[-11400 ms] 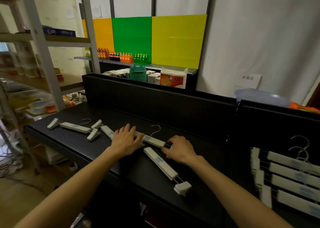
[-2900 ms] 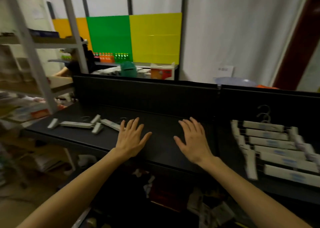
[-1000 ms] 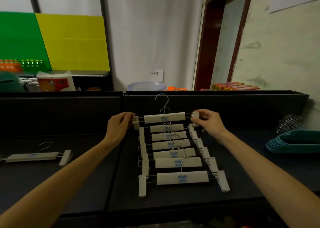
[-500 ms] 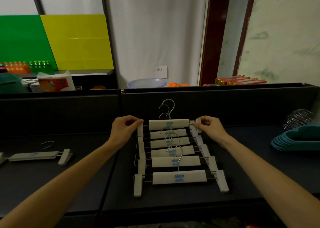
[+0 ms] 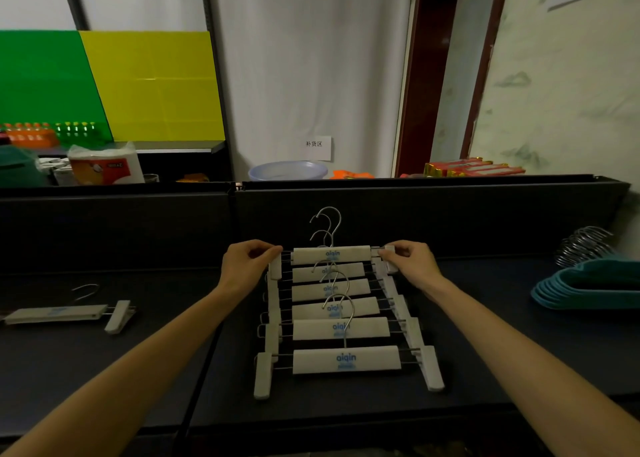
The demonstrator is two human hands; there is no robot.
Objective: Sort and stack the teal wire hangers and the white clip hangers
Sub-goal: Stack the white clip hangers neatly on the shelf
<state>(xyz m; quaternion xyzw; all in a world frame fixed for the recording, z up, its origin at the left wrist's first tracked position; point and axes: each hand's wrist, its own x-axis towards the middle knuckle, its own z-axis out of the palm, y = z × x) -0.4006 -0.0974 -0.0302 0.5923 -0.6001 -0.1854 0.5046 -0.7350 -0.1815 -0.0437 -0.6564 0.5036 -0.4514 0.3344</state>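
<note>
Both hands, left (image 5: 246, 266) and right (image 5: 408, 264), pinch farthest white clip hanger's (image 5: 330, 255) end clips.

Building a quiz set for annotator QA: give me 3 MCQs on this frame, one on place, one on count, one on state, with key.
1. Where is the stack of teal wire hangers?
A. far right of the black counter
B. far left
C. on the floor

2. How many white clip hangers lie in the row of white clip hangers between the arms?
A. three
B. six
C. nine

3. What are the hands doing?
A. resting flat
B. each pinching one end of the farthest white clip hanger
C. holding a teal hanger

Key: A, it sits at the right edge; B, six white bars are visible; B, the left hand and the right hand grip its end clips.
</note>
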